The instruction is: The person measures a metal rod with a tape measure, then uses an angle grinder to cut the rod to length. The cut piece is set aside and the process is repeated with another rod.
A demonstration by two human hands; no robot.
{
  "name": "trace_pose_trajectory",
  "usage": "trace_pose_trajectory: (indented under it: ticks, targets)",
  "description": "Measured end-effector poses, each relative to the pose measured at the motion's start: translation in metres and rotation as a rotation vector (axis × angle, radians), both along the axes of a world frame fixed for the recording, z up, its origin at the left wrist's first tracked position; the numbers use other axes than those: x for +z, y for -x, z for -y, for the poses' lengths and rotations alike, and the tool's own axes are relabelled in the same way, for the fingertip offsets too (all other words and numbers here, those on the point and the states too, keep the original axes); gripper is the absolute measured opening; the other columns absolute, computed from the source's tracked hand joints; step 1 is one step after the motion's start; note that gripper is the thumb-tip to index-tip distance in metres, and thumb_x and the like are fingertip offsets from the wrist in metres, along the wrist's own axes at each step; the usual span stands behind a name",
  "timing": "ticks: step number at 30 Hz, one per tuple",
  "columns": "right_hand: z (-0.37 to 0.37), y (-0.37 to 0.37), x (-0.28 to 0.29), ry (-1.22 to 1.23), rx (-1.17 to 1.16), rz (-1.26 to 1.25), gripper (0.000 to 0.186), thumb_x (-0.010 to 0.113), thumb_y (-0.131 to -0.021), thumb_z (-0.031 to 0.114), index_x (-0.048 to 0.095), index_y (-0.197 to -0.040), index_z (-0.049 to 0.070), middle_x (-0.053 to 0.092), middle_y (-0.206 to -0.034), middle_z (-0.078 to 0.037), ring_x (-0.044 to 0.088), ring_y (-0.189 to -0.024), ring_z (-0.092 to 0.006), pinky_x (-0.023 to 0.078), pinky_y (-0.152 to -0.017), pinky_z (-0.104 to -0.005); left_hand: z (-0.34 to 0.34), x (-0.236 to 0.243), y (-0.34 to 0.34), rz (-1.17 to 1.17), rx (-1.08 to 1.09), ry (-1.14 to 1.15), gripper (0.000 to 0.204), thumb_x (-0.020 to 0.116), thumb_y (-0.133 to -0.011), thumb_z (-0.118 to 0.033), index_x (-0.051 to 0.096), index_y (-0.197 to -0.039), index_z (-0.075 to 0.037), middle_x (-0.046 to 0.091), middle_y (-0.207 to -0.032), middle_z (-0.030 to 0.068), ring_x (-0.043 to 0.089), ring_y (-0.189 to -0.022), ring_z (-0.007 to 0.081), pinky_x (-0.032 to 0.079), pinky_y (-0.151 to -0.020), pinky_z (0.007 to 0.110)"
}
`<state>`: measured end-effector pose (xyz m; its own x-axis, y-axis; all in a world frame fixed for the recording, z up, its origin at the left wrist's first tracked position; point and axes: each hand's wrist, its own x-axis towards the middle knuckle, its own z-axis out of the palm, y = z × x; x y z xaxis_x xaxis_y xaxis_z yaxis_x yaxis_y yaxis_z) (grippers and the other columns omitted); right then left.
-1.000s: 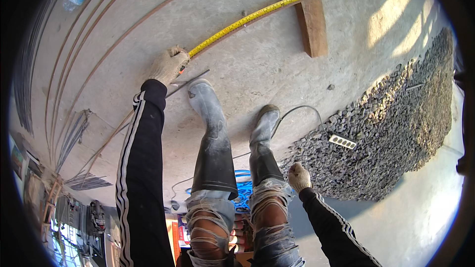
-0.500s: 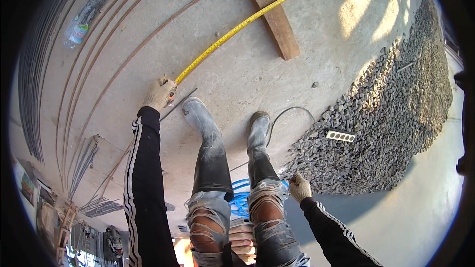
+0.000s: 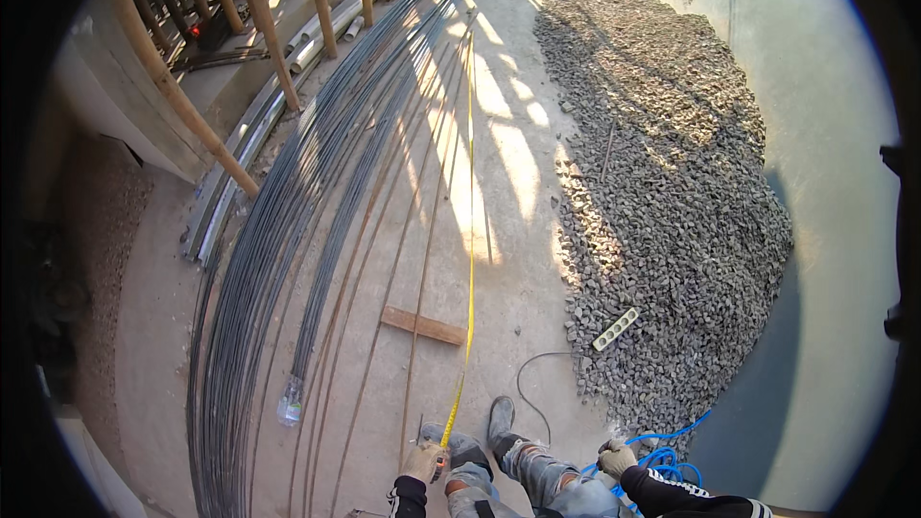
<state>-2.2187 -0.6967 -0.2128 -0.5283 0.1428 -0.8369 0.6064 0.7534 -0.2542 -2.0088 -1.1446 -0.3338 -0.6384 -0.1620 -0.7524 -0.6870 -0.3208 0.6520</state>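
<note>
My left hand [image 3: 425,461], in a cream work glove, grips a tape measure [image 3: 440,460]. Its yellow blade [image 3: 470,288] stretches far along the concrete floor, among long steel bars. My grey rubber boots [image 3: 499,422] stand just beside the tape. My right hand [image 3: 616,458], also gloved, is closed beside my leg, over a coiled blue hose or cable [image 3: 672,465]; what it holds, if anything, I cannot make out. A short wooden board [image 3: 422,326] lies crosswise near the tape.
Bundled rebar [image 3: 269,259] runs along the left, with a plastic bottle [image 3: 290,403] on it. Wooden props [image 3: 153,67] stand behind metal channels [image 3: 225,201]. A gravel pile [image 3: 652,182] fills the right, beside a pale wall [image 3: 815,230]. A power strip [image 3: 616,328] lies on the gravel.
My view has tilted up from my legs to down the length of the floor, bringing the props and far tape into sight. My left hand still grips the tape.
</note>
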Motion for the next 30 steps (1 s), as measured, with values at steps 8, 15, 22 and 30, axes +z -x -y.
trace_pose_trajectory:
  ticks: [8,15,22,30]
  targets:
    - [0.048,0.009,0.121,0.768,-0.514,-0.001,0.009,0.054,-0.095,0.013,0.06,-0.098,0.006,0.065,-0.088,-0.006,0.066,-0.078,-0.0176,0.055,-0.065,-0.0304,-0.095,0.16,0.131,0.156,0.042,-0.453,0.032,0.063,-0.096,-0.03,0.067,-0.113,-0.004,0.07,-0.089,0.0069,0.069,-0.071,0.0213,0.061,-0.061,0.043]
    - [0.115,-0.009,0.213,0.583,-0.094,-0.425,0.043,0.07,-0.091,0.033,0.059,-0.118,0.002,0.071,-0.103,-0.014,0.067,-0.097,-0.0272,0.053,-0.082,-0.0392,-0.136,0.253,0.217,0.092,0.008,-0.461,0.028,0.06,-0.095,-0.032,0.062,-0.11,-0.009,0.065,-0.089,0.0069,0.065,-0.075,0.0246,0.058,-0.064,0.043]
    - [0.157,-0.039,0.25,0.501,-0.001,-0.583,0.067,0.075,-0.084,0.053,0.058,-0.126,0.003,0.07,-0.11,-0.025,0.066,-0.107,-0.043,0.051,-0.089,-0.0496,-0.112,0.263,0.245,0.284,-0.222,-0.486,0.041,0.046,-0.094,-0.036,0.062,-0.118,-0.007,0.068,-0.115,0.0137,0.067,-0.105,0.0327,0.054,-0.092,0.051]
    - [0.18,-0.032,0.273,0.324,-0.008,-0.572,0.041,0.066,-0.082,0.032,0.067,-0.112,0.004,0.073,-0.095,-0.023,0.07,-0.094,-0.0411,0.054,-0.082,-0.051,-0.097,0.236,0.277,0.075,-0.675,-0.377,0.041,0.044,-0.097,-0.041,0.064,-0.116,-0.01,0.069,-0.114,0.0118,0.067,-0.103,0.03,0.055,-0.088,0.05]
